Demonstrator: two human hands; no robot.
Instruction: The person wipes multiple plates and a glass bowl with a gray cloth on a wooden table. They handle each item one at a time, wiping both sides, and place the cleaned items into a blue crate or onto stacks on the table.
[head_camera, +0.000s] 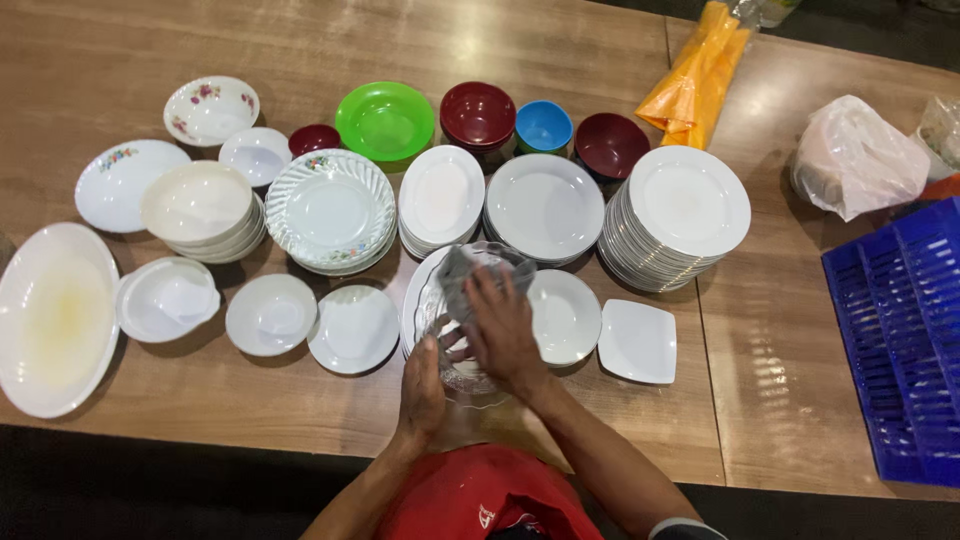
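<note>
Wiping a glass bowl (470, 320) at the desk's (300, 410) near edge, left grip (422, 392) clamped on its rim, right grip (500, 325) pressing a grey cloth (462, 275) inside, probably needing the bowl turned for unwiped parts.

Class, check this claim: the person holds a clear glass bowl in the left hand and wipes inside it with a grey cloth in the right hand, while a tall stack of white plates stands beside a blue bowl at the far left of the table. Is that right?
Not quite. The head view shows the stack of white plates on the right side of the table, not the far left. The rest holds: the left hand holds the clear glass bowl, the right hand wipes inside with the grey cloth, and the blue bowl is nearby.
</note>
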